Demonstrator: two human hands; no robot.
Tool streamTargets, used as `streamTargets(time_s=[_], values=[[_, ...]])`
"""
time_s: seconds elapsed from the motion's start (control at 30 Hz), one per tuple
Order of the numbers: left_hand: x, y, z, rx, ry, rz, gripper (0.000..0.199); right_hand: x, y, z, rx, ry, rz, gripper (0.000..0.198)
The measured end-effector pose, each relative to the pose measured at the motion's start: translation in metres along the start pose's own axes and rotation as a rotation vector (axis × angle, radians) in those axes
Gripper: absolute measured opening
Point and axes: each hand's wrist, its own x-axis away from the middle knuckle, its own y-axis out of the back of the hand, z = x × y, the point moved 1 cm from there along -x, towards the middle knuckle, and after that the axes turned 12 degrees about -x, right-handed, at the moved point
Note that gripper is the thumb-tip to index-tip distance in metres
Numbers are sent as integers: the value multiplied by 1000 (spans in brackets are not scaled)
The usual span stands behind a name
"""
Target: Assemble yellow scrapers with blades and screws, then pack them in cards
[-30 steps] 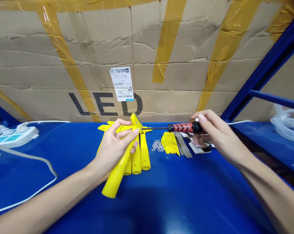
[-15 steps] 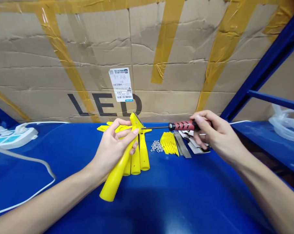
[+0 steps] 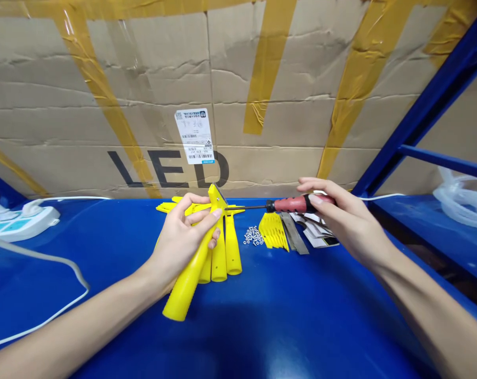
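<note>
My left hand (image 3: 181,239) grips a yellow plastic scraper handle (image 3: 188,281), tilted with its flat head up near the box. My right hand (image 3: 341,218) holds a red-and-black screwdriver (image 3: 297,203) level, its thin shaft pointing left with the tip against the head of the yellow handle. Under my left hand lie more yellow handles (image 3: 225,252) side by side on the blue table (image 3: 286,316). Just right of them sit a small heap of silver screws (image 3: 253,236), a stack of yellow flat parts (image 3: 273,231) and metal blades (image 3: 292,233).
A big taped cardboard box (image 3: 262,95) marked LED closes off the back. A white power strip (image 3: 19,221) with a white cable (image 3: 65,263) lies at the left. A blue shelf frame (image 3: 428,113) and clear plastic bags (image 3: 465,200) stand at the right.
My right fingers have shifted along the screwdriver grip, as in turning it. The tip stays on the yellow head. My left hand holds nearly still.
</note>
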Motion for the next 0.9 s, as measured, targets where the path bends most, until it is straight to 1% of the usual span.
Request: streamTargets(time_s=[0.03, 0.07, 0.1, 0.2, 0.23, 0.27, 0.37, 0.4, 0.43, 0.47, 0.53, 0.57, 0.6, 0.67, 0.7, 0.73, 0.77, 0.83, 0.87, 0.9], values=[[0, 0, 0, -4, 3, -3, 45, 0, -1, 0, -63, -10, 32, 31], [0, 0, 0, -8, 4, -3, 45, 0, -2, 0, -93, -12, 33, 35], [0, 0, 0, -13, 5, 2, 44, 0, -2, 1, -83, -5, 0, 36], [1, -1, -1, -16, -7, 13, 43, 1, -4, 3, 67, 43, -156, 27], [1, -1, -2, -14, -9, 13, 42, 1, -5, 3, 95, 41, -166, 28], [1, -1, -2, -15, -12, 11, 42, 1, -5, 3, 95, 26, -139, 28], [1, 1, -2, -35, -20, -4, 42, 1, -5, 2, 20, -9, 36, 34], [1, 2, -3, -41, -26, -5, 41, 1, -5, 2, 5, -13, 55, 34], [0, 2, -3, -46, -34, -3, 41, 1, -4, 2, 11, -15, 40, 31], [0, 3, -3, -49, -42, 2, 40, 1, -4, 2, 33, -17, -2, 29], [-1, 4, -2, -53, -52, 10, 39, 1, -3, 2, 53, -21, -79, 32], [-1, 4, -2, -55, -51, 7, 40, 1, -3, 2, 27, -21, -73, 32], [-1, 4, -1, -55, -46, 2, 40, 0, -3, 3, -15, -24, -29, 32], [-1, 4, 0, -52, -34, -5, 42, 0, -4, 3, -99, -30, 86, 38], [-1, 4, 1, -49, -28, -1, 42, -1, -4, 3, -106, -31, 110, 39], [0, 4, 1, -45, -24, 3, 43, -1, -3, 2, -82, -29, 91, 37], [0, 3, 0, -42, -23, 10, 43, -1, -2, 1, -35, -25, 39, 34], [0, 3, -1, -36, -31, 23, 42, -1, 0, 0, 52, -19, -66, 35], [0, 4, -1, -36, -43, 26, 41, -1, 0, 0, 61, -21, -77, 37], [-1, 5, -2, -39, -60, 25, 40, -1, 0, 0, 45, -24, -50, 36]])
